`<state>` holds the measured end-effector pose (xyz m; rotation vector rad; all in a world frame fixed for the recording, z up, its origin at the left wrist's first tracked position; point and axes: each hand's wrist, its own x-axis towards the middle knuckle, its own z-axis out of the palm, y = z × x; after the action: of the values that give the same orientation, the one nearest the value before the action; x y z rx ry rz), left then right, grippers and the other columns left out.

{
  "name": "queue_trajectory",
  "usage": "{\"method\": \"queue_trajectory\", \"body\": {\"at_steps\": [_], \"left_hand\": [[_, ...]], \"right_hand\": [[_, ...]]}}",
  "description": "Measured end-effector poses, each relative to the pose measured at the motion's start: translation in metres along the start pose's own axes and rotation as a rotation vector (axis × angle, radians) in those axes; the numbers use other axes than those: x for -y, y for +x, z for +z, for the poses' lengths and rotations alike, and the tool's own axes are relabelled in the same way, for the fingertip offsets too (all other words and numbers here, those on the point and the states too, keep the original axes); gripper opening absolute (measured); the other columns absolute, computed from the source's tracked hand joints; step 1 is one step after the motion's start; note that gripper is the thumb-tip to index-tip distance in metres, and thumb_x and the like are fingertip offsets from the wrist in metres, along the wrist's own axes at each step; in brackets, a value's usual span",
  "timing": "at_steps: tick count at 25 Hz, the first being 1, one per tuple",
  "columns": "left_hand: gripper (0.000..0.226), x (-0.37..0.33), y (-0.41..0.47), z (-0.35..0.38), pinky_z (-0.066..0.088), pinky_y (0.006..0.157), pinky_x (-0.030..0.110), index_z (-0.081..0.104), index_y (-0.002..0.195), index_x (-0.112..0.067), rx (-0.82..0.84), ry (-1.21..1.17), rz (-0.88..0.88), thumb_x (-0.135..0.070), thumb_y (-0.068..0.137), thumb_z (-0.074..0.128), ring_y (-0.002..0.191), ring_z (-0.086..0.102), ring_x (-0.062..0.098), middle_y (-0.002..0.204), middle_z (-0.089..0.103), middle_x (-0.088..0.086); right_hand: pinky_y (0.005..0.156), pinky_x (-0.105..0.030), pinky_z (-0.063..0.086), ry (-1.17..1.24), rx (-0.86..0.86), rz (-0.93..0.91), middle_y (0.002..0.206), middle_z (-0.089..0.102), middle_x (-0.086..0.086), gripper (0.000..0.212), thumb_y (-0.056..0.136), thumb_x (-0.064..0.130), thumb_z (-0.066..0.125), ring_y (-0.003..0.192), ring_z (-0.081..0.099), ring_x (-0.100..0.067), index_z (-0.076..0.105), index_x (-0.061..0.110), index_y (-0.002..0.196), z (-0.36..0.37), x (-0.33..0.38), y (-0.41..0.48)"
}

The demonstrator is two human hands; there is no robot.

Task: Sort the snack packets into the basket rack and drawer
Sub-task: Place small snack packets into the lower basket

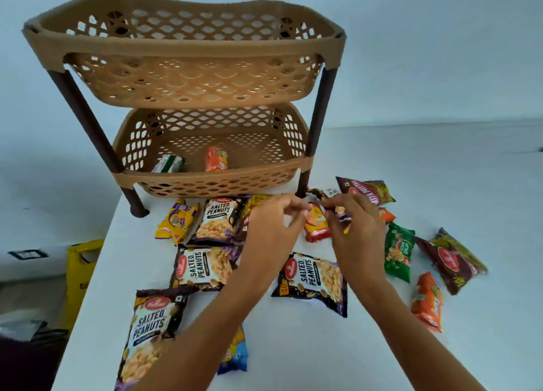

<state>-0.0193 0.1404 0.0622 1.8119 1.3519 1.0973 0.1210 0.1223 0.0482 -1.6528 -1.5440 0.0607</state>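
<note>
A tan two-tier basket rack (pixel 182 52) stands at the back of the white table (pixel 293 346). Its lower basket (pixel 205 176) holds a green packet (pixel 169 164) and an orange packet (pixel 216 159); the top basket looks empty. My right hand (pixel 355 235) pinches a small dark salted peanuts packet (pixel 330 193) just above the table, in front of the rack's right leg. My left hand (pixel 273 229) has curled fingers whose tips reach that packet's left edge; whether they grip it is unclear. Several more salted peanuts packets (pixel 202 268) lie in front of the rack.
Loose packets surround my hands: yellow (pixel 176 221), orange (pixel 316 226), maroon (pixel 367 190), green (pixel 398 251), another maroon (pixel 452 261), orange (pixel 427 302), blue (pixel 235 352). The table's left edge runs close to the rack leg. A yellow bag (pixel 79 273) sits on the floor.
</note>
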Motion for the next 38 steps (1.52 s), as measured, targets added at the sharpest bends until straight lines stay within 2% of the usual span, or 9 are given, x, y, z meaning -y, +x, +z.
{"method": "queue_trajectory", "body": {"at_steps": [3,7,11,13,20,23,28,32,38], "left_hand": [[0.012,-0.011,-0.016,0.052,0.046,0.073,0.005,0.068,0.098,-0.017,0.157,-0.032,0.013,-0.018,0.089,0.062,0.083,0.061,0.001,0.094,0.068,-0.007],[0.023,-0.026,-0.011,0.117,0.053,0.077,0.024,0.062,0.111,-0.015,0.288,-0.021,0.027,-0.020,0.089,0.061,0.088,0.061,0.008,0.102,0.067,-0.001],[0.042,-0.042,0.002,0.177,0.048,0.092,0.033,0.048,0.128,-0.010,0.373,0.144,0.035,-0.026,0.090,0.059,0.113,0.052,0.022,0.126,0.050,0.008],[0.048,-0.046,0.006,0.197,0.047,0.092,0.032,0.043,0.132,-0.008,0.398,0.164,0.010,-0.025,0.091,0.059,0.117,0.049,0.025,0.130,0.042,0.010],[0.076,-0.044,0.014,0.230,0.042,0.100,0.034,0.025,0.139,0.006,0.446,0.367,-0.087,-0.027,0.085,0.068,0.126,0.044,0.032,0.138,0.039,0.020],[0.071,-0.050,0.020,0.223,0.048,0.091,0.032,0.031,0.133,0.004,0.450,0.338,-0.112,-0.021,0.081,0.073,0.118,0.053,0.031,0.130,0.049,0.020],[0.058,-0.063,0.019,0.193,0.053,0.076,0.019,0.037,0.125,-0.007,0.300,0.123,-0.175,-0.016,0.080,0.073,0.107,0.062,0.020,0.121,0.058,0.012],[0.057,-0.068,0.022,0.146,0.042,0.049,0.000,0.041,0.126,-0.015,0.191,-0.064,-0.259,-0.025,0.080,0.073,0.097,0.049,0.002,0.123,0.057,0.001],[0.056,-0.052,0.044,0.049,0.042,0.078,0.012,0.047,0.123,-0.020,-0.139,-0.169,-0.312,-0.033,0.077,0.075,0.099,0.052,0.004,0.106,0.054,-0.012]], "right_hand": [[0.077,-0.026,0.039,-0.089,-0.073,0.176,0.104,0.065,-0.007,0.020,0.082,0.002,0.066,0.097,0.059,-0.025,0.070,0.014,0.098,-0.035,-0.044,-0.030],[0.083,-0.036,0.043,-0.260,-0.115,0.427,0.109,0.065,-0.014,0.026,0.078,0.006,0.070,0.100,0.058,-0.033,0.068,0.010,0.104,-0.067,-0.095,-0.066],[0.094,-0.043,0.041,-0.363,0.075,0.766,0.125,0.043,-0.023,0.056,0.084,0.035,0.066,0.114,0.047,-0.042,0.049,0.003,0.126,-0.086,-0.114,-0.078],[0.090,-0.042,0.046,-0.338,0.123,0.805,0.125,0.040,-0.020,0.060,0.085,0.042,0.062,0.110,0.052,-0.040,0.043,0.005,0.129,-0.092,-0.115,-0.079],[0.078,-0.029,0.046,-0.317,0.350,0.818,0.120,0.059,-0.009,0.056,0.088,0.046,0.056,0.106,0.058,-0.024,0.041,0.011,0.129,-0.104,-0.119,-0.066],[0.082,-0.030,0.052,-0.316,0.389,0.786,0.119,0.060,-0.008,0.050,0.088,0.044,0.058,0.103,0.060,-0.022,0.046,0.014,0.126,-0.108,-0.118,-0.059],[0.082,-0.030,0.051,-0.290,0.329,0.664,0.118,0.062,-0.004,0.047,0.086,0.042,0.061,0.098,0.057,-0.017,0.049,0.018,0.125,-0.116,-0.105,-0.046],[0.077,-0.027,0.048,-0.173,0.231,0.506,0.115,0.064,-0.002,0.046,0.085,0.040,0.063,0.099,0.058,-0.015,0.052,0.018,0.125,-0.115,-0.082,-0.026],[0.078,-0.035,0.058,0.027,0.209,0.281,0.112,0.068,-0.003,0.050,0.081,0.043,0.069,0.092,0.066,-0.016,0.056,0.019,0.123,-0.089,-0.036,0.022]]}}
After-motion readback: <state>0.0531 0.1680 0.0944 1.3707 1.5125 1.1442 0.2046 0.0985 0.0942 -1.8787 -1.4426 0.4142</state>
